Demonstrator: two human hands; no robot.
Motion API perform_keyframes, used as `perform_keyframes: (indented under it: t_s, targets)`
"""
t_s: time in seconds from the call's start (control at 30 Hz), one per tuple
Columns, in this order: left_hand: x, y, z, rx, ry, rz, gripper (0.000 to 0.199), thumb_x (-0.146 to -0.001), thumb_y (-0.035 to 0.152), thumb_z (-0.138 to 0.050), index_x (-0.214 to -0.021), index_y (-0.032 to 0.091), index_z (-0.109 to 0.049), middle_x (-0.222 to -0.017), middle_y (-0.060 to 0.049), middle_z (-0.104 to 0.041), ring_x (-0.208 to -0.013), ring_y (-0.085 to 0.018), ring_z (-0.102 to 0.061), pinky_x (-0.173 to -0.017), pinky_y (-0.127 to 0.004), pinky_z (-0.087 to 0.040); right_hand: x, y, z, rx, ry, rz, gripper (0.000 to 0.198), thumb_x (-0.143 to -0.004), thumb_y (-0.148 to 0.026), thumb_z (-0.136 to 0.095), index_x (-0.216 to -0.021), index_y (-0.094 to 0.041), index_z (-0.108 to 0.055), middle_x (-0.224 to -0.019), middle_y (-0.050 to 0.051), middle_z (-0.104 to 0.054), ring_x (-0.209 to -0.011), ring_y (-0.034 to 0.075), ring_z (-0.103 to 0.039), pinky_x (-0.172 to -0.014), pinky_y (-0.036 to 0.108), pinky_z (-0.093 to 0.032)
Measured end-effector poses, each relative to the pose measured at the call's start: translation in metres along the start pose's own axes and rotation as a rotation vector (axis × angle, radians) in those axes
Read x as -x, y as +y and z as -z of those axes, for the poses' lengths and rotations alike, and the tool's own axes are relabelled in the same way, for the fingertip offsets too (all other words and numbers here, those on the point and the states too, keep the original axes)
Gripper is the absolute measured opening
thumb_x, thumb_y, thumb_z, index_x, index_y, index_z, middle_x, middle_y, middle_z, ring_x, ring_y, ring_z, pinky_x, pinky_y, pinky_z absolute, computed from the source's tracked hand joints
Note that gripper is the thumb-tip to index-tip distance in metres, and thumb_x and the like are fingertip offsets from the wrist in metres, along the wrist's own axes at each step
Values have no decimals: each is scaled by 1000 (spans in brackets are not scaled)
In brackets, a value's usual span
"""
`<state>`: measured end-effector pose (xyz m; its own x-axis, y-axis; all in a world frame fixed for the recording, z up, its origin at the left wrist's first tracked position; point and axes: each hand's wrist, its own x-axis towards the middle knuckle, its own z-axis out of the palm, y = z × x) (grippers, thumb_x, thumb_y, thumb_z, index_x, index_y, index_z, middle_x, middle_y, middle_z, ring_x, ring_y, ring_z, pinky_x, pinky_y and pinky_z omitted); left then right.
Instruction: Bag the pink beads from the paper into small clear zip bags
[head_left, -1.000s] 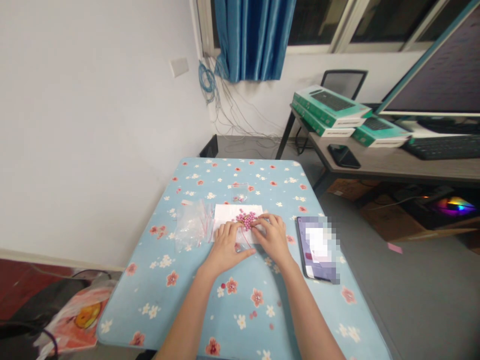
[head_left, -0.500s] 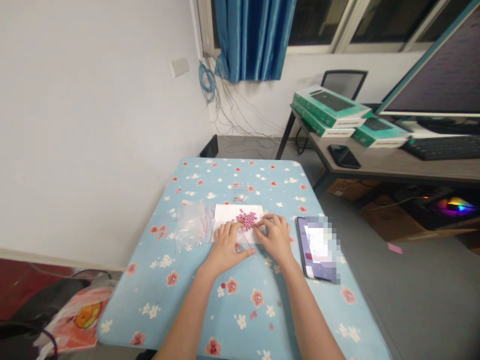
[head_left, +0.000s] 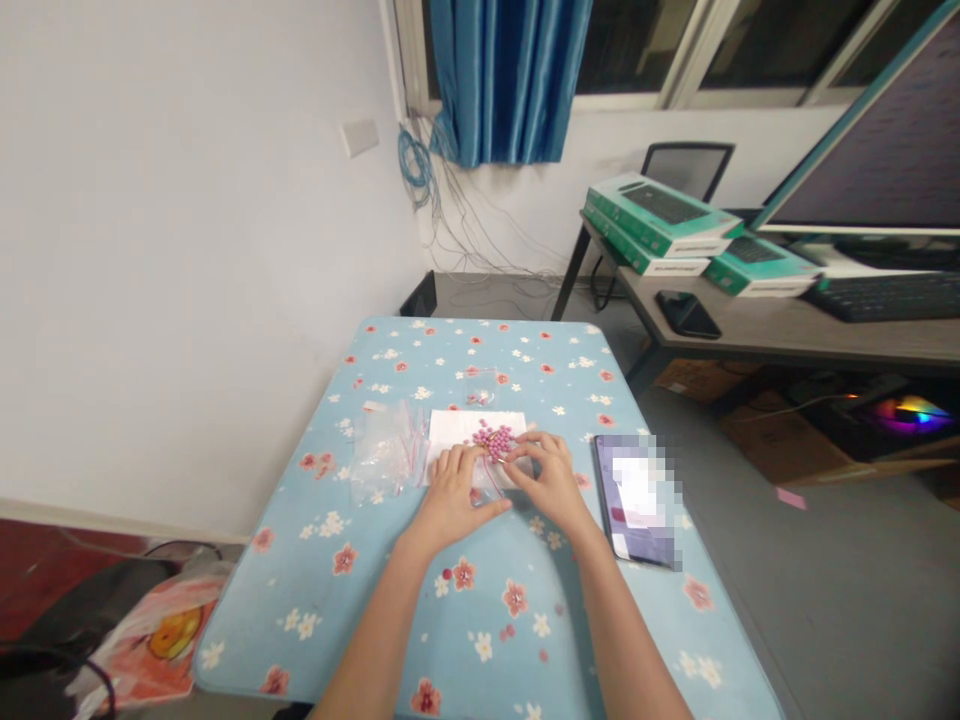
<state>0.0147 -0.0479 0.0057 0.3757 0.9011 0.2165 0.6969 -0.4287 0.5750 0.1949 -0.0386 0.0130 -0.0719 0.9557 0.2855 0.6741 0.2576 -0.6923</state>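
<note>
We are resting our left hand [head_left: 454, 500] over the near left part of the white paper [head_left: 448, 425], and its fingertips are meeting the near left edge of the heap of pink beads [head_left: 492, 438]. We are holding our right hand [head_left: 549, 482] at the heap's near right side, with thumb and forefinger close together. The beads are lying loose between and just beyond both sets of fingertips. We are not managing to tell whether either grip is closed on anything, since the pieces are too small. A thin pink line [head_left: 495, 482] is running between our hands, perhaps the seal of a clear bag, though we are not certain.

As for progress, we are judging the work to be partway: a small clear bag [head_left: 480, 386], lying beyond our fingertips and apart from the paper, is holding a few small pieces, while many beads are remaining loose in the heap. Left of our left hand, more clear bags [head_left: 381, 455] are lying in a pile, seemingly unfilled. Right of our right hand, a phone [head_left: 637, 510] is lying on the flowered table [head_left: 322, 590].
</note>
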Motion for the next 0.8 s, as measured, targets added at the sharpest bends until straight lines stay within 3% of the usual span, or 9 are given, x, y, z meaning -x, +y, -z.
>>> perform_keyframes:
  t_s: [0.27,0.47,0.6,0.7,0.8]
  targets:
    - [0,1,0,13,-6,15,63,-69,47,-68,-120,21,-41,-112,-7,-49,-106,-26,-44,-91,-42,-36,2,-9,-1,-172,-185,66,4,-75,-23,-65,-78,-24,-67,-101,4,-58,-103,23,-46,-94,44,-33]
    - [0,0,0,19,0,11,63,-69,48,-68,-119,22,-41,-112,-7,-49,-105,-26,-45,-90,-42,-37,2,-7,-4,-212,-206,73,7,-76,-24,-65,-82,-26,-69,-104,4,-58,-104,23,-47,-94,45,-34]
    - [0,0,0,57,2,17,63,-69,50,-67,-119,21,-42,-112,-8,-50,-106,-26,-45,-91,-43,-36,1,-6,-3,-250,-148,82,8,-78,-27,-64,-84,-26,-68,-100,4,-60,-102,23,-50,-93,45,-34]
    - [0,1,4,183,17,51,61,-69,50,-67,-118,22,-43,-112,-8,-50,-108,-26,-44,-93,-44,-34,-1,-7,-1,-295,-91,68,10,-80,-28,-62,-87,-26,-68,-97,4,-62,-100,22,-52,-94,44,-33]
    - [-2,3,10,496,35,111,57,-72,51,-64,-117,22,-44,-114,-9,-50,-108,-25,-45,-95,-41,-34,-2,-7,2,-353,-41,60,9,-81,-29,-61,-87,-25,-68,-94,4,-63,-96,21,-55,-94,43,-34]
